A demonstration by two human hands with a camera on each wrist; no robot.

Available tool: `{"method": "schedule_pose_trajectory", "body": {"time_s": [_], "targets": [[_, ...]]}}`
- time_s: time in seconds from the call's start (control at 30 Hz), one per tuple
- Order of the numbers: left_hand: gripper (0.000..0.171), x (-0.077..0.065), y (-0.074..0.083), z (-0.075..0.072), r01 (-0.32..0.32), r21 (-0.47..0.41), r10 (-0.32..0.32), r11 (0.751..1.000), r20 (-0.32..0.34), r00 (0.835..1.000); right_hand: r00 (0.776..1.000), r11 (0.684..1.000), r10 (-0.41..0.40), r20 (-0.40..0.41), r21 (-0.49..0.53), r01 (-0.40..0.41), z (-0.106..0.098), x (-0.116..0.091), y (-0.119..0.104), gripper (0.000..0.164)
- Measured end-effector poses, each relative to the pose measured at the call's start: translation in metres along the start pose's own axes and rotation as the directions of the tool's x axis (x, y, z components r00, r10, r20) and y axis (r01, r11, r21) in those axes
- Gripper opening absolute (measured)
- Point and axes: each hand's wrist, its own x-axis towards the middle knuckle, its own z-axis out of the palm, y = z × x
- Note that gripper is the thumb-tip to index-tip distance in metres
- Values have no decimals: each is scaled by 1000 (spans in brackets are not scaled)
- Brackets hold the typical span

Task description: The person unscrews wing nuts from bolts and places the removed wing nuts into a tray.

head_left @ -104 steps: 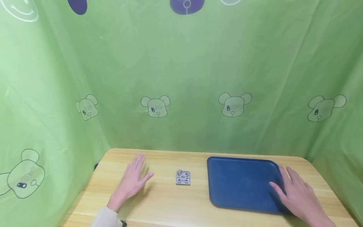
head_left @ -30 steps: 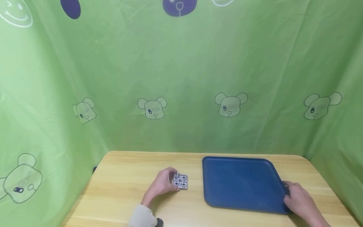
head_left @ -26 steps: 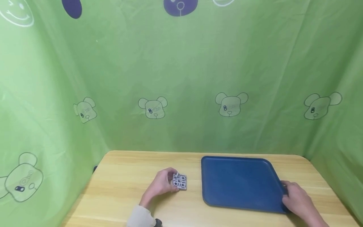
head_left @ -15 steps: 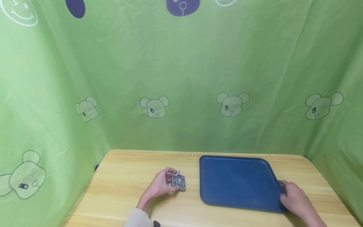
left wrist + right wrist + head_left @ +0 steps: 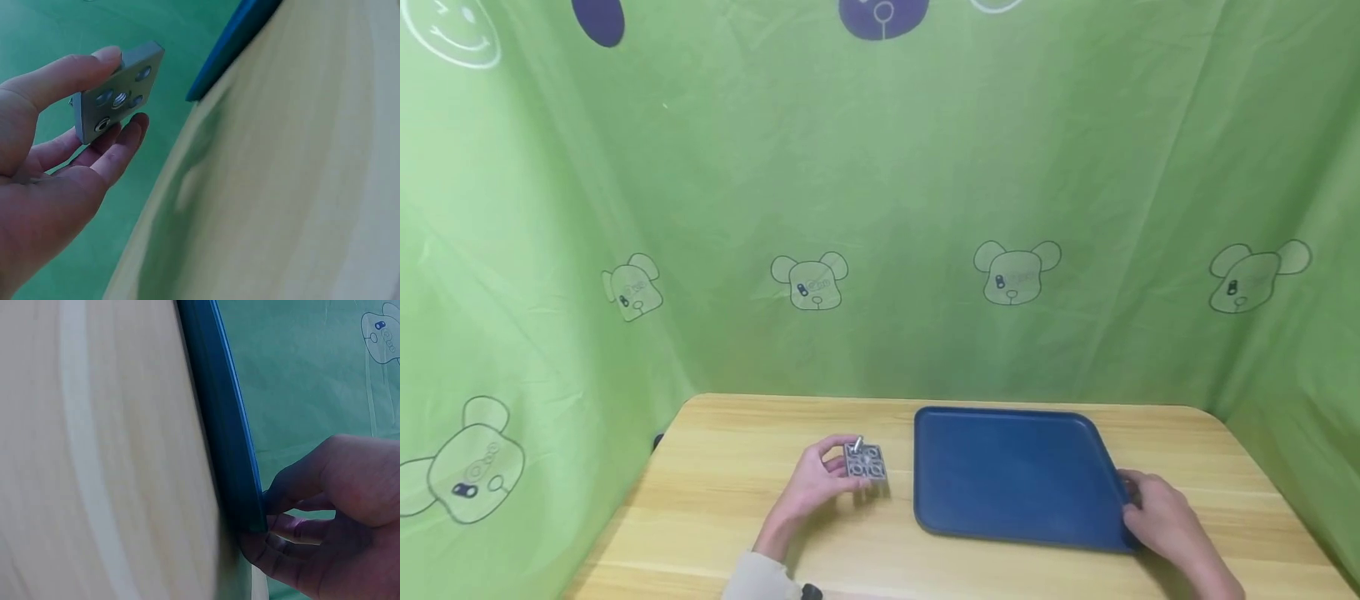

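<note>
Between thumb and fingers, my left hand pinches a square grey metal plate with round holes and a short metal pin standing at one corner. The left wrist view shows the plate raised off the tabletop, its holed underside facing the camera. My right hand grips the right edge of a blue rectangular tray. In the right wrist view the thumb lies on the tray's rim and the fingers curl beneath it. Nothing lies on the tray.
Both hands work over a light wooden table with rounded corners. A green curtain printed with bear heads hangs behind the table and along both sides.
My left hand came to the metal plate, took hold of it and lifted it off the table. My right hand closed on the tray's edge, and the tray slid left.
</note>
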Motion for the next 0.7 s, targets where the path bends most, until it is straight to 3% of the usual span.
{"method": "schedule_pose_trajectory", "body": {"time_s": [0.27, 0.43, 0.7], "targets": [[72, 1, 1, -3, -49, -81, 50, 996, 11, 999, 1000, 1000, -4, -7, 2, 4, 6, 2, -9, 56], [70, 1, 1, -2, -33, -126, 36, 991, 18, 999, 1000, 1000, -9, -9, 9, 9, 9, 5, -16, 55], [70, 0, 3, 1, -41, -107, 50, 993, 78, 996, 1000, 999, -13, -3, 37, 13, 15, 12, -30, 56]]}}
